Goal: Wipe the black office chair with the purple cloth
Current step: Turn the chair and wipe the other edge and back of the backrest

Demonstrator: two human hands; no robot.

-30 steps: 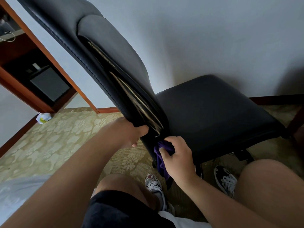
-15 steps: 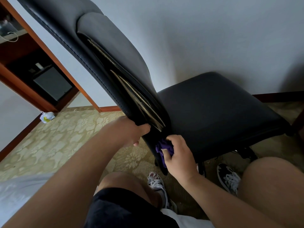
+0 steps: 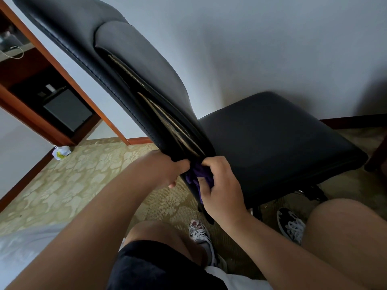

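The black office chair (image 3: 272, 132) stands sideways before me, its tall backrest leaning up to the left and its seat reaching right toward the wall. My left hand (image 3: 165, 168) grips the lower rear edge of the backrest. My right hand (image 3: 217, 185) holds the bunched purple cloth (image 3: 199, 174) against the bottom of the backrest, where it meets the seat. Most of the cloth is hidden under my fingers.
A patterned carpet (image 3: 73, 181) covers the floor. A wooden cabinet (image 3: 52, 109) with a dark box inside stands at the left, a small white bag (image 3: 60, 152) on the floor beside it. My knees and sneakers (image 3: 199, 231) are just below the chair. White wall behind.
My right hand has slid the cloth a little upward along the base of the backrest, closer to my left hand. My left hand keeps its grip.
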